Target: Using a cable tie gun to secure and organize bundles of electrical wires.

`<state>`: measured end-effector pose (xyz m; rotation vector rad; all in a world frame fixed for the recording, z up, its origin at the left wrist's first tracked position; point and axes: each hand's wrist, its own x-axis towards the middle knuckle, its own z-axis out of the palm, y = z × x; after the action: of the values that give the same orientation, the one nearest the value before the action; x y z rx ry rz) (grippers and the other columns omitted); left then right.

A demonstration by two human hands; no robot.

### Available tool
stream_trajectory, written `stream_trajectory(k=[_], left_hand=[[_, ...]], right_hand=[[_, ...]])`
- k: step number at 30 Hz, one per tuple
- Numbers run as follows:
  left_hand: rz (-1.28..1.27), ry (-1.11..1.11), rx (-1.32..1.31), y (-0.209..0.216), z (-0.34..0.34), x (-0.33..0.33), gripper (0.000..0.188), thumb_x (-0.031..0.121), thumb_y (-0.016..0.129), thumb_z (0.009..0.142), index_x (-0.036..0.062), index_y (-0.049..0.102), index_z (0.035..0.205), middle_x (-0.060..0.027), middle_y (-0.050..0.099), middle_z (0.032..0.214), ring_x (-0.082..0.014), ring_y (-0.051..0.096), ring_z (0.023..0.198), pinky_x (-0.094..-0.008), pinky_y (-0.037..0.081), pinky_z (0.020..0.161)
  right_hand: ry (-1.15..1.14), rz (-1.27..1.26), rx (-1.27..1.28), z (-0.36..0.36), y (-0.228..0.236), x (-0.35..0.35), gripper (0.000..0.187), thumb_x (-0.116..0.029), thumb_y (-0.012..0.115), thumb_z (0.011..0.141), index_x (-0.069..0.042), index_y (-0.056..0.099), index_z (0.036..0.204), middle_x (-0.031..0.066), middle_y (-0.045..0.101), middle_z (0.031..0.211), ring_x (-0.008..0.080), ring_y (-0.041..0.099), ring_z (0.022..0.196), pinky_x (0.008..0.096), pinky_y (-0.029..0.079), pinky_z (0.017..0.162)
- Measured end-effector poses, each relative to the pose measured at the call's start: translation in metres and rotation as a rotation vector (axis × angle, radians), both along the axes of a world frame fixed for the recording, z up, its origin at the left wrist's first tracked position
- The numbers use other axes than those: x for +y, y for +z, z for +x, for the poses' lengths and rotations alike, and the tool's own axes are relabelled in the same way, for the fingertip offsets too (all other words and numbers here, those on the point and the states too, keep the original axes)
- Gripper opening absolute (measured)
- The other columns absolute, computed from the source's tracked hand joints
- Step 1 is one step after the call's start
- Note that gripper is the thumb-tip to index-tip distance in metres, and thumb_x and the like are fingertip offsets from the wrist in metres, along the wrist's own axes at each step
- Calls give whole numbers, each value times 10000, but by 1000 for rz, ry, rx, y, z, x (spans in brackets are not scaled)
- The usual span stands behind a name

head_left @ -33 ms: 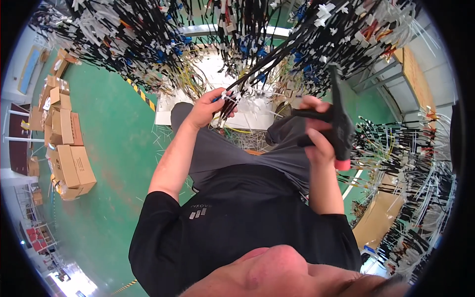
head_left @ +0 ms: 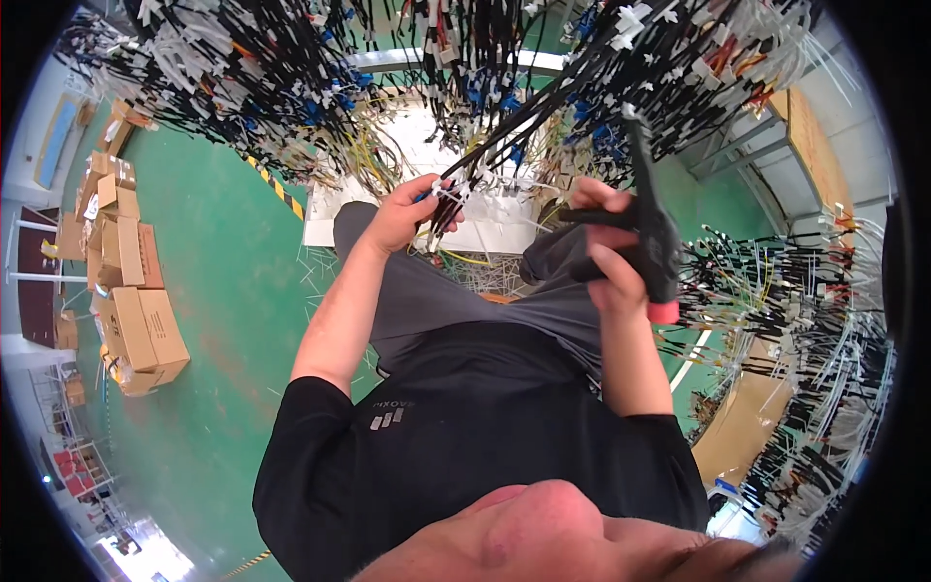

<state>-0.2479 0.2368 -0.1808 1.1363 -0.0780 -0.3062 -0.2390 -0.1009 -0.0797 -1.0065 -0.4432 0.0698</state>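
My left hand [head_left: 400, 218] is closed around a bundle of black cables [head_left: 485, 150], thumb and fingers pinching it near white connectors and cable ties. The bundle slants down to it from the upper right. To the right, my right hand [head_left: 621, 276] grips a black cable tie gun [head_left: 657, 228]. Its long thin nose points up, and a red knob sits at its lower end. The gun is apart from the bundle. Thin white cable ties [head_left: 509, 184] stick out beside the bundle, between my hands.
Dense hanging cables [head_left: 242, 68] fill the far side. A white board [head_left: 325, 228] lies beneath them, near my knees. Cut strips litter the green floor [head_left: 223, 291]. Cardboard boxes [head_left: 145, 335] stand at the left, and more racked cables [head_left: 805, 301] at the right.
My right hand and the cable tie gun have shifted slightly left and up, toward the bundle. My left hand stays in place with the cables.
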Motion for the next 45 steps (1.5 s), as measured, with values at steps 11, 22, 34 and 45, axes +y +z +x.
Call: stream_trajectory(k=[11, 22, 34, 45], left_hand=[[-136, -101, 79, -5, -26, -15, 366, 152, 559, 1088, 15, 526, 1426, -197, 736, 1038, -273, 740, 877, -388, 591, 804], [189, -281, -34, 51, -10, -4, 390, -19, 677, 943, -1, 591, 1323, -53, 725, 988, -105, 693, 826, -258, 563, 762], [321, 154, 38, 41, -18, 24, 389, 21, 638, 960, 15, 596, 1347, -78, 715, 949, -102, 644, 732, -240, 507, 616], [216, 53, -40, 52, -18, 13, 204, 65, 640, 991, 27, 617, 1190, -23, 680, 877, -65, 589, 680, -209, 463, 573]], right_hand=[[346, 261, 99, 38, 2, 53, 551, -69, 715, 702, -75, 561, 1230, 148, 598, 1301, 328, 481, 1413, 475, 277, 1242], [53, 50, 90, 42, 0, -3, 524, -83, 698, 720, -54, 504, 1206, 113, 523, 1156, 287, 559, 1114, 458, 411, 1060], [118, -123, 109, 48, 28, -13, 577, -69, 711, 651, -21, 572, 1209, 122, 585, 1129, 295, 618, 1057, 422, 452, 1025], [-247, -702, -375, 23, -8, -18, 421, -127, 744, 913, -34, 648, 1312, 83, 704, 1206, 219, 651, 1155, 354, 517, 946]])
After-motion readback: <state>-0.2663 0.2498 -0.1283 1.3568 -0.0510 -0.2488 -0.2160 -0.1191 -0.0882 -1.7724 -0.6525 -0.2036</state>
